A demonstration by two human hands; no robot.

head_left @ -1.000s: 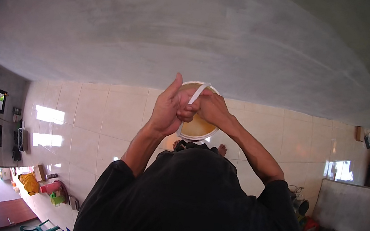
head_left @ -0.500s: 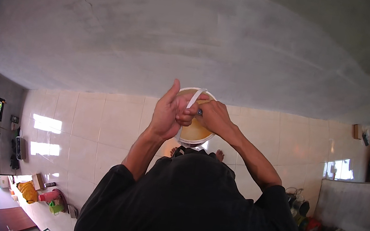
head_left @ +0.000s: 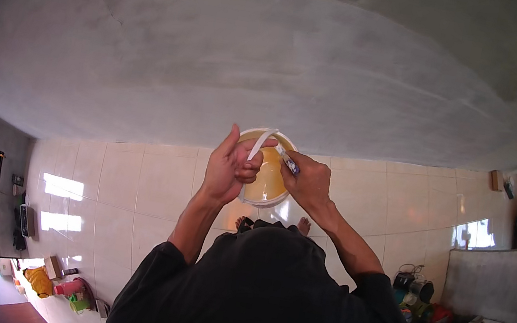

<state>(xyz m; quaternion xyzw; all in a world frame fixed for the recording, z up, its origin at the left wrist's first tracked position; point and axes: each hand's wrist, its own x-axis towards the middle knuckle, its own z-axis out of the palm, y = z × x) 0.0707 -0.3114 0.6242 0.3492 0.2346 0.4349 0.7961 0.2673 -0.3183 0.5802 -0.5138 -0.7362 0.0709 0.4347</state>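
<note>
A round bucket (head_left: 263, 189) with a whitish rim and a yellowish inside hangs in front of me by its white handle (head_left: 260, 144). My left hand (head_left: 228, 170) carries it, with the lower fingers curled round the handle, the thumb up and the index finger stretched to the right. My right hand (head_left: 309, 182) is closed on a small tool with a blue-and-white handle (head_left: 291, 162), held over the bucket's right side. The tool's pale end meets or nearly meets my left index finger; its exact kind is unclear.
A grey plastered wall (head_left: 274, 62) rises ahead of the pale tiled floor (head_left: 155, 172). Colourful items and a yellow cloth bundle (head_left: 38, 281) lie at the lower left. Pots and other household things (head_left: 414, 288) stand at the lower right, beside a low grey partition (head_left: 496, 280).
My right hand has drawn back right and down, away from my left hand, bringing the blue-and-white tool into fuller view. The bucket and my left hand have shifted slightly left.
</note>
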